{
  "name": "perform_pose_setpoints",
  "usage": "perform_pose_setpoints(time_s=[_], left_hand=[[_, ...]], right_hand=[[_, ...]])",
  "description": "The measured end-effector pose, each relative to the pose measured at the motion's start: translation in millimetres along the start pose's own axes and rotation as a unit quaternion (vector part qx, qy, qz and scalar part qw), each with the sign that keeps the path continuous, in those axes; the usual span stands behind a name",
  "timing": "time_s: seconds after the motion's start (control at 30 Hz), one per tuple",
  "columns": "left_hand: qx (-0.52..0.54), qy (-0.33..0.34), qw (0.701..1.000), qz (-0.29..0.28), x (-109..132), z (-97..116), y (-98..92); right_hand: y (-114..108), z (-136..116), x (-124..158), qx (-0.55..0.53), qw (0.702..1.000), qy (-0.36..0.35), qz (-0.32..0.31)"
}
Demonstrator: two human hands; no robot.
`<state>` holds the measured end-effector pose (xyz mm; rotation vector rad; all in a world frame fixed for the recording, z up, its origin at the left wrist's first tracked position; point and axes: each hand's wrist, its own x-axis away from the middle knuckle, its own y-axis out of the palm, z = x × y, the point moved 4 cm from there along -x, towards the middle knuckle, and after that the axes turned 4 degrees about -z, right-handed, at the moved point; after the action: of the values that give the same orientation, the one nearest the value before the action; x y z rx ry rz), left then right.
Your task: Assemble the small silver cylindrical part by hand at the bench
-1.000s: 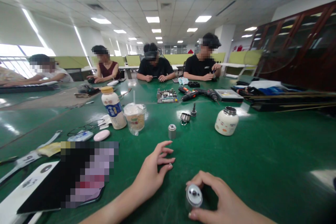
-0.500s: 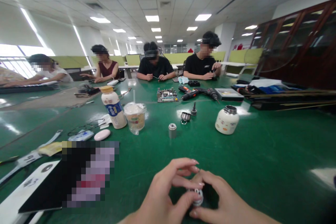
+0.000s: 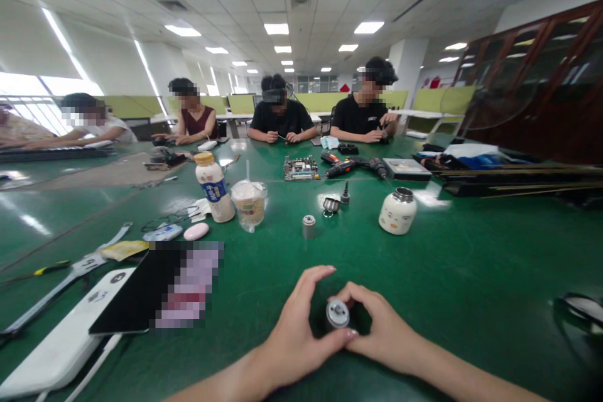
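Observation:
Both of my hands meet low in the middle of the green table around a small silver metal cylinder with a round face. My left hand curls round its left side, thumb pressed under it. My right hand wraps its right side, fingertips on the top edge. A second small silver cylinder stands upright farther back, untouched. Near it lie a metal ring part and a small dark bit.
A white jar, a milk bottle and a plastic cup stand mid-table. A phone on a white case, a wrench, a circuit board and power drills lie around. Several people sit at the far side.
My left hand left a tiny part on the table and came over to join my right hand on the cylinder. The view shifted, so everything sits slightly higher and further away.

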<state>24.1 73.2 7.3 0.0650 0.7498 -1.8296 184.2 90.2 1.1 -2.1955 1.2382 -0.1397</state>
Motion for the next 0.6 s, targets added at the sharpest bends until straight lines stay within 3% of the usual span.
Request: perform_pose_setpoints(time_s=[0.33, 0.5, 0.6], left_hand=[[-0.001, -0.033, 0.996, 0.077, 3.6, 11.4, -5.6], [-0.022, -0.025, 0.998, 0.056, 2.8, -5.4, 0.4], [-0.038, -0.038, 0.998, 0.023, 4.2, -19.3, 5.5]], right_hand=[[0.2, -13.5, 3.7, 0.009, 0.999, -0.008, 0.029], [-15.6, -5.7, 10.1, -0.094, 0.993, -0.033, 0.063], [-22.9, -0.8, 9.6, -0.131, 0.988, -0.011, 0.087]])
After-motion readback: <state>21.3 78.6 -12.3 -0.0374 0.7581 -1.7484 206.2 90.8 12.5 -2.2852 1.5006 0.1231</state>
